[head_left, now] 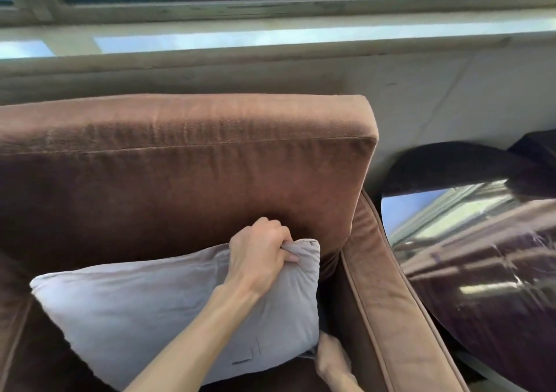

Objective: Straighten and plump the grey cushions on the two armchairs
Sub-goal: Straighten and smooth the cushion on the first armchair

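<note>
Fingers of left hand pinch grey cushion top corner; right hand blurred, grip unclear.

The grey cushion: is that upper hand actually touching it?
Touching. The head view shows the left hand pinching the grey cushion at its top right corner.

The brown velvet armchair carries one grey square fabric cushion, which stands tilted on the seat and leans against the backrest
</note>
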